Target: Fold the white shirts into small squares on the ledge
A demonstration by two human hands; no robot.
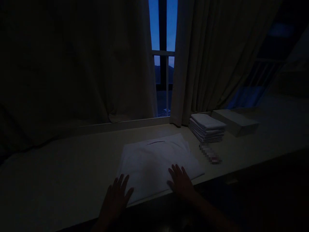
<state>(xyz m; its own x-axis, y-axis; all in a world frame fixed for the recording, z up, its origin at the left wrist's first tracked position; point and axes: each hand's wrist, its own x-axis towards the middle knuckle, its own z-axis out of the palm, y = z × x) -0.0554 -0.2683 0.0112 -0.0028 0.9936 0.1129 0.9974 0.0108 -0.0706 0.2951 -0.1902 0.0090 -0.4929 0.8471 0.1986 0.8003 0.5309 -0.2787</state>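
A flat white cloth (154, 161), perhaps a garment, lies spread on the ledge in front of me. Near its far edge runs a short curved dark line that could be a neckline; the dim light hides the detail. My left hand (118, 193) is at the cloth's near left corner, fingers spread and stretched out. On the near right part of the cloth rests my right hand (180, 182), open, with its fingers flat. Neither hand grips anything.
A stack of folded white cloths (207, 127) stands at the right, beside a pale box (236, 121). Before the stack lies a small blurred object (210, 154). Curtains (127, 71) hang behind the ledge (79, 167), parted at a window (171, 29) with a railing.
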